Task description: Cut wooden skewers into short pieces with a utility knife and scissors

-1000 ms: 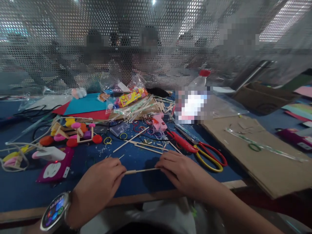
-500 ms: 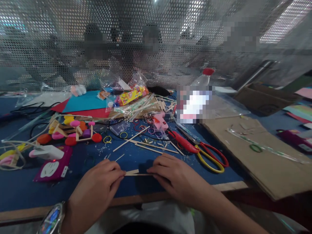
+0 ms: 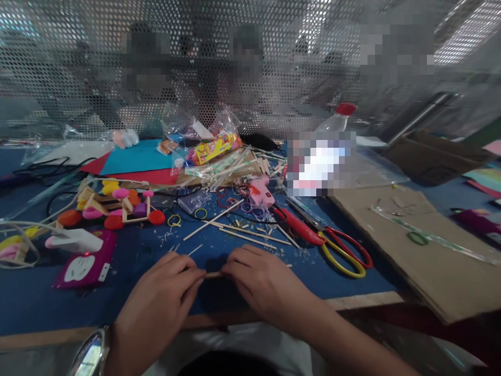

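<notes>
Between my two hands, low over the front of the blue table, runs a short wooden stick (image 3: 213, 274). My left hand (image 3: 168, 290) pinches its left end between thumb and fingers; a wristwatch (image 3: 93, 352) is on that wrist. The other end sits in the closed fingers of my right hand (image 3: 262, 279), which hide most of that side. Just beyond the fingers lie loose thin sticks (image 3: 246, 237), rubber bands (image 3: 201, 213) and small white scraps. Scissors (image 3: 342, 253) with red and yellow handles rest to the right of my right hand, beside a red-handled tool (image 3: 299, 225).
At left, a small model (image 3: 117, 206) of sticks and coloured pieces stands behind a purple pouch (image 3: 86, 261). A pink glue gun (image 3: 261, 192) lies mid-table. Cardboard (image 3: 415, 250) covers the right side. A red-capped bottle (image 3: 338, 122) stands behind, before a perforated metal screen (image 3: 219, 62).
My right hand has slid left, closer to my left hand, and less of the wood shows between them. The pieces, spread apart before, now look like a single stick. The view has shifted slightly.
</notes>
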Demonstrator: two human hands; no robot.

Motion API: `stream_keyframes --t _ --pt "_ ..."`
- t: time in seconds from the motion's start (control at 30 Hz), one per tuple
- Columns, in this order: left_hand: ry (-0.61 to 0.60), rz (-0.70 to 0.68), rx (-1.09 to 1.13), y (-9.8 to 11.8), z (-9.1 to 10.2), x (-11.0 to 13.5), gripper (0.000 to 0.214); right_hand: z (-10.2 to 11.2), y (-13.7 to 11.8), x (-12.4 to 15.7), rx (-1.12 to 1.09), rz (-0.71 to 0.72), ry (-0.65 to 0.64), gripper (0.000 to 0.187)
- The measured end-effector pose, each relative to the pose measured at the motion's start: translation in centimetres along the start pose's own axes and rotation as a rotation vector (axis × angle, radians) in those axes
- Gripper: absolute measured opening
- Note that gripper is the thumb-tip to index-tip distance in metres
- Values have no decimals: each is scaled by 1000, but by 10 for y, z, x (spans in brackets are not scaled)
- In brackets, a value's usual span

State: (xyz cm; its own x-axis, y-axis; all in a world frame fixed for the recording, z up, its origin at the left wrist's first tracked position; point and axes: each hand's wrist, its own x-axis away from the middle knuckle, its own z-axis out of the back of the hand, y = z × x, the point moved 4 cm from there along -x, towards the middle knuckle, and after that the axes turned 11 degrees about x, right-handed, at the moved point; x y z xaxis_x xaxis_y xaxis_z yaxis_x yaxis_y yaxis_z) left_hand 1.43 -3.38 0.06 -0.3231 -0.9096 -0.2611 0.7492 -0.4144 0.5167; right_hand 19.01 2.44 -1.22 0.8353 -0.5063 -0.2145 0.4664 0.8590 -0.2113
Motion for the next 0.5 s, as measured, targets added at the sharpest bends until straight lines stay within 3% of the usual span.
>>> stream_keyframes --t 0.5 --pt "63 27 4 -1 1 -2 16 0 10 -9 -66 -79 -6 24"
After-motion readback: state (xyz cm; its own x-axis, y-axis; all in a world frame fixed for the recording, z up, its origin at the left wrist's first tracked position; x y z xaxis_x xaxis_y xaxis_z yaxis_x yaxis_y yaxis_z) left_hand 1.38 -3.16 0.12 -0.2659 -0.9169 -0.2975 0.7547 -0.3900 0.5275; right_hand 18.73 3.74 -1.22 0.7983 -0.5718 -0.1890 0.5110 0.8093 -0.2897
